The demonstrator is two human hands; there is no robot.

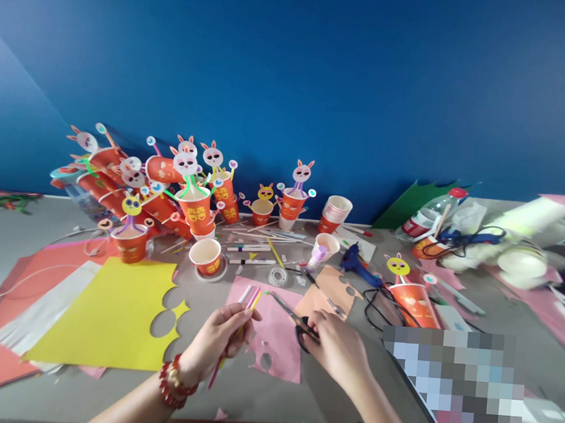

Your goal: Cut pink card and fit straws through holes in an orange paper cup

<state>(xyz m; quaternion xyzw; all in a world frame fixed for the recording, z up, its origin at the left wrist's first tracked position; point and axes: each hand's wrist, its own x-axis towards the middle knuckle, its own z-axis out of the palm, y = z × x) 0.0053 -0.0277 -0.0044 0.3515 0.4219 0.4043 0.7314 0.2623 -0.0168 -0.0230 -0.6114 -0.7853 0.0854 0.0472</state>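
My left hand [212, 338] is closed around a few thin straws [254, 298], pink, yellow and white, whose upper ends stick out past the thumb and lower ends below the palm. In my right hand [339, 341] is a pair of black-handled scissors [303, 327], blades pointing left toward the straws. A small gap separates the blade tips from the straw ends. Beneath both lies a pink paper sheet [283, 358] with holes cut in it. A peach paper sheet [328, 287] with cut-outs lies beyond the scissors.
Yellow paper [103, 315] covers the left side. Behind stand several red cups with rabbit faces, one cup [194, 210] in front, plus a plain cup [205, 257] and a cup stack [335, 214]. A blue glue gun [357, 263] and a pixelated screen [459, 388] are right.
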